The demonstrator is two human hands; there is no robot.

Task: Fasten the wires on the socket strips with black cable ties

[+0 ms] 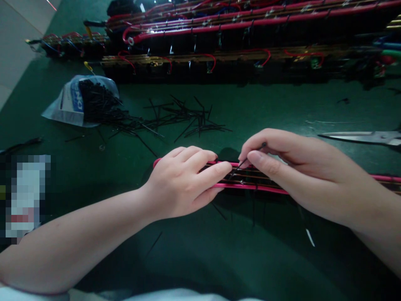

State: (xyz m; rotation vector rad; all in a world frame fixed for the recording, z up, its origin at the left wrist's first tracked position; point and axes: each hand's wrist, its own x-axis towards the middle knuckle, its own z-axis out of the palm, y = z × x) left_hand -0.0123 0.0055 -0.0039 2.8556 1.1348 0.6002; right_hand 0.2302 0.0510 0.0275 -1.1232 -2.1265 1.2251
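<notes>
Green covers the table [275,106], wide beneath everything else. Along its far side lie long black assemblies [219,27], with red cables and brassy lines running their length. Nearer, crossing from the middle to the right edge, is the strip [255,187], dark between two pink-red cables, right under both hands. On it, the right hand [313,179] arches with forefinger and thumb pinched together on a tie; its wrist hides part of the strip. The left hand [180,184] is closed over the strip's left part, fingers across the top, thumb at the near edge. Beyond it, at left, a clear bag [67,102] lies on its side, black ties [188,115] spilling from its mouth to the right. Scissors [360,136] rest beyond the right hand, blades pointing left, cut off by the picture's edge. Smallest is the pinched tie [243,163], slanting down to the strip by the left fingertips.
</notes>
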